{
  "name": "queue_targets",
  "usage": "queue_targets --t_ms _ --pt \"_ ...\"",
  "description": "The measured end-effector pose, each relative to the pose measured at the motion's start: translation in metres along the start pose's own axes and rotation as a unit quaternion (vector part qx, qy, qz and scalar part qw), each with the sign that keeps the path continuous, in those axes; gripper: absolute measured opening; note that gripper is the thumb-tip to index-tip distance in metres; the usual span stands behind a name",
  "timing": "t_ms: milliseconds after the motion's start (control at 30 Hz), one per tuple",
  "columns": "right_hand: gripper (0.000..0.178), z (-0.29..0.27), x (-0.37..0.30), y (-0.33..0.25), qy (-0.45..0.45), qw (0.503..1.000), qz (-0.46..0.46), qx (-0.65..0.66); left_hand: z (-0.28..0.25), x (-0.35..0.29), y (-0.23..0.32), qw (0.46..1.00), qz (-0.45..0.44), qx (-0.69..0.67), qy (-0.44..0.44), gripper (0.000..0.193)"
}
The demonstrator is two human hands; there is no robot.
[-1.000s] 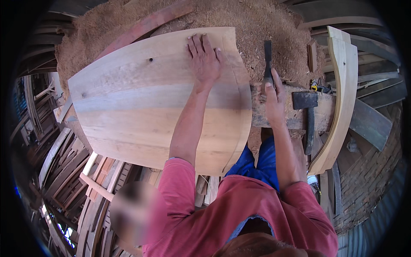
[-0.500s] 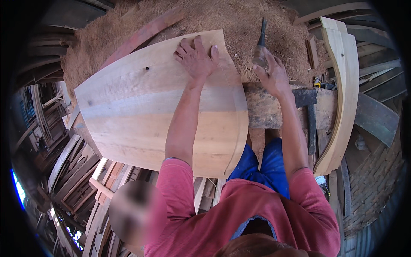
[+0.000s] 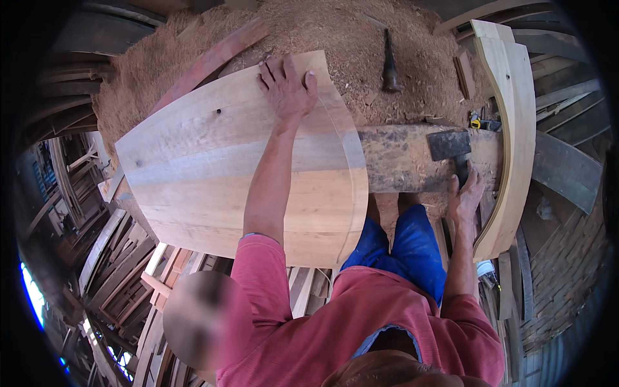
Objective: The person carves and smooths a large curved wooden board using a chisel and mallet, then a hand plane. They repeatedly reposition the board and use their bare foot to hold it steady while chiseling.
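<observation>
My left hand (image 3: 287, 93) lies spread on a broad panel of joined planks (image 3: 258, 193), near its upper right corner. The panel has a curved outline, a dark knot and a line along its right edge. At the right, my right hand (image 3: 467, 197) is wrapped round the handle of a mallet with a dark block head (image 3: 449, 145). The mallet head rests on or just over a worn, stained timber beam (image 3: 400, 155). A dark, tapered tool that looks like a chisel (image 3: 390, 68) lies on the wood shavings beyond the beam.
A tall curved board (image 3: 519, 148) stands right of the beam. Beside it sits a small yellow and black object (image 3: 476, 120). Wood shavings (image 3: 361, 32) cover the ground ahead, with a reddish plank (image 3: 213, 61) on them. Stacked timber offcuts (image 3: 122, 258) fill the left.
My right hand has left the chisel-like tool on the shavings and moved down and right to the mallet's handle. The mallet has shifted and tilted. My left hand stays on the panel.
</observation>
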State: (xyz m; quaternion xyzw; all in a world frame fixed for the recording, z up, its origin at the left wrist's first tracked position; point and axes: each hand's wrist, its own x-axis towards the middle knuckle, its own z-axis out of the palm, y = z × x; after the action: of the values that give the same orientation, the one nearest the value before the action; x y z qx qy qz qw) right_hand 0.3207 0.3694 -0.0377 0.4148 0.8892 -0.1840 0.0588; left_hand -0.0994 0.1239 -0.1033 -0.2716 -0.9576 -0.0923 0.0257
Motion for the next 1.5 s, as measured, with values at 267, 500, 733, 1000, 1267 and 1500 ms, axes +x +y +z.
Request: queue_targets --t_ms 267,500,733,1000,1267,1500 --pt "0.062 0.043 0.006 -0.004 0.068 0.989 0.091 -0.098 0.007 0.003 -0.003 0.996 0.028 0.073 0.028 0.073" --pt "0.061 0.048 0.009 -0.008 0.103 0.985 0.069 -0.117 0.02 0.002 -0.014 0.994 0.054 0.085 0.043 0.074" --pt "0.061 0.052 0.005 -0.002 0.122 0.982 0.057 -0.13 0.019 0.004 -0.014 0.993 0.036 0.111 0.015 0.075" --pt "0.061 0.054 0.003 -0.002 0.108 0.985 0.101 -0.093 0.022 0.004 -0.013 0.995 0.016 0.097 0.017 0.076" --pt "0.057 0.034 -0.042 -0.019 0.27 0.955 0.018 0.125 0.022 0.019 -0.023 0.988 -0.01 0.149 -0.048 0.077" --pt "0.034 0.11 -0.222 0.043 -0.03 0.93 0.123 0.345 0.013 0.029 -0.034 0.993 0.059 0.088 -0.059 0.08"
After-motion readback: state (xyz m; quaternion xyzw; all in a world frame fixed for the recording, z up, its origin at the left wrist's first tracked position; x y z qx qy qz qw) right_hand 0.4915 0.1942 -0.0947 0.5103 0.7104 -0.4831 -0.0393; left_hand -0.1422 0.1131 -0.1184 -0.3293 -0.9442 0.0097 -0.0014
